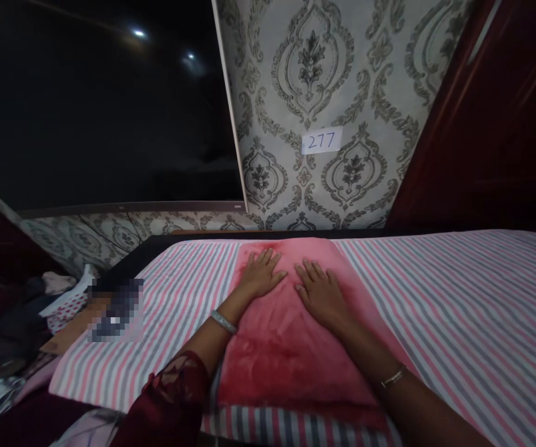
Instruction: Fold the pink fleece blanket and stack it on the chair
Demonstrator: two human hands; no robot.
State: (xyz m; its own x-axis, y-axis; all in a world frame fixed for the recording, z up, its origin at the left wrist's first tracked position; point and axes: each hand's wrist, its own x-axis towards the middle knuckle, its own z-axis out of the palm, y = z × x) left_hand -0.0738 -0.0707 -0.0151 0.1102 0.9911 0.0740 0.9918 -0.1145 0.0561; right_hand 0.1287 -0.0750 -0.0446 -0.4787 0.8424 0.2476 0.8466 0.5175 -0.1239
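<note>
A pinkish-red plush cloth (272,363) lies lengthwise over a striped sheet (472,292) of pink, grey and white. Near the far end of the cloth, my left hand (261,274) rests flat, fingers spread. Beside it, on the right half of the cloth, my right hand (321,295) also lies palm down with its fingers apart. A small gap of cloth shows between the two hands. Neither hand grips anything. The pile looks darker near the close end and along the edges.
A large dark television screen (109,112) hangs at the left on a patterned wall (314,68). A paper label (322,141) reads 277. A blurred-out item (115,310) sits on the sheet's left part. Clothes (7,316) are heaped at far left; a dark red door (491,136) stands right.
</note>
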